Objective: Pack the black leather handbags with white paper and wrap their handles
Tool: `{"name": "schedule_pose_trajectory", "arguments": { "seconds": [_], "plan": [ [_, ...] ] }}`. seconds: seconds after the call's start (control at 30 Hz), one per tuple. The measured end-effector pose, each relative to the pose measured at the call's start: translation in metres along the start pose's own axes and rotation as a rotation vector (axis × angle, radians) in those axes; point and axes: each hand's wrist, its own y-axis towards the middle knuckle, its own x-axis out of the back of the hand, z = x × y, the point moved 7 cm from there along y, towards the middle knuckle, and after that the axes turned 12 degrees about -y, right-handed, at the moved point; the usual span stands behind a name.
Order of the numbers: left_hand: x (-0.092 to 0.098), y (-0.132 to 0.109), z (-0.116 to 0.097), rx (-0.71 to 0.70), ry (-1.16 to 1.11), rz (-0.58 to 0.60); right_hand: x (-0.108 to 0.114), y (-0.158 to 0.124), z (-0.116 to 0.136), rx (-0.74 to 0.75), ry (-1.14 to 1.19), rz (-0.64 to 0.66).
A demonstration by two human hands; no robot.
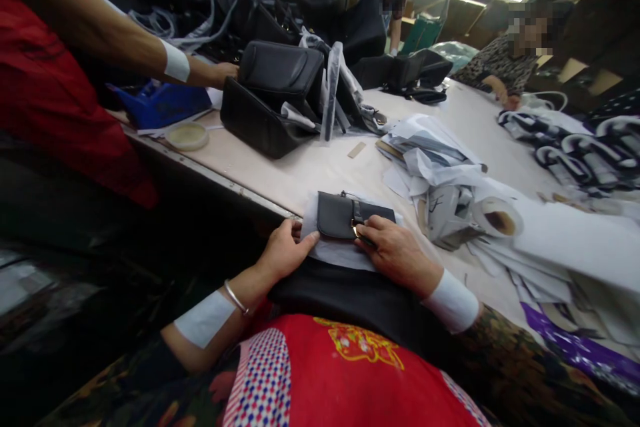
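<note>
A small black leather wallet (336, 215) with a strap and a gold-coloured clasp lies on thin white tissue paper (345, 255) at the table's near edge. My right hand (395, 250) is closed on the wallet's right part, its fingers by the clasp and covering that end. At the left, my left hand (286, 250) pinches the edge of the tissue paper, the thumb close to the wallet's lower left corner and the fingers curled. Black material (345, 293) rests below the paper, against the red apron (345, 367).
Left, a co-worker's arm (125, 43) reaches to a black handbag (275, 100); a blue tape dispenser (160, 103) and a tape roll (187, 136) are nearby. Papers (430, 147) and a large roll (497, 217) lie right. More bags and people stand beyond.
</note>
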Motion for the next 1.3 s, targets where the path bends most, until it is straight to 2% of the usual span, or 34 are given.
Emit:
{"name": "schedule_pose_trajectory", "arguments": {
  "seconds": [0.1,0.23,0.3,0.4,0.5,0.6,0.8,1.0,1.13,1.3],
  "plan": [
    [-0.011,0.001,0.014,0.159,-0.078,0.164,0.000,-0.001,0.003,0.014,0.053,-0.013],
    [-0.037,0.001,0.028,0.325,-0.488,0.398,0.000,0.001,0.008,0.020,0.108,-0.023],
    [-0.047,0.001,0.032,0.379,-0.668,0.427,-0.001,0.001,0.008,0.007,0.134,-0.033],
    [-0.054,-0.001,0.031,0.412,-0.864,0.411,-0.002,0.001,0.003,-0.009,0.210,-0.041],
    [-0.058,-0.008,0.019,0.449,-1.008,0.478,-0.005,0.002,-0.008,-0.034,0.305,-0.011],
    [-0.061,-0.014,0.003,0.499,-1.060,0.557,-0.007,0.003,-0.024,-0.077,0.425,0.014],
    [-0.061,-0.012,-0.019,0.513,-1.048,0.502,-0.011,-0.010,-0.052,-0.192,0.702,-0.018],
    [-0.065,-0.018,-0.022,0.553,-1.037,0.452,-0.013,-0.025,-0.056,-0.264,0.805,-0.127],
    [-0.066,-0.020,-0.024,0.577,-1.059,0.442,-0.013,-0.023,-0.057,-0.301,0.863,-0.115],
    [-0.067,-0.022,-0.028,0.618,-1.070,0.447,-0.017,-0.021,-0.064,-0.402,1.012,-0.041]
  ]
}}
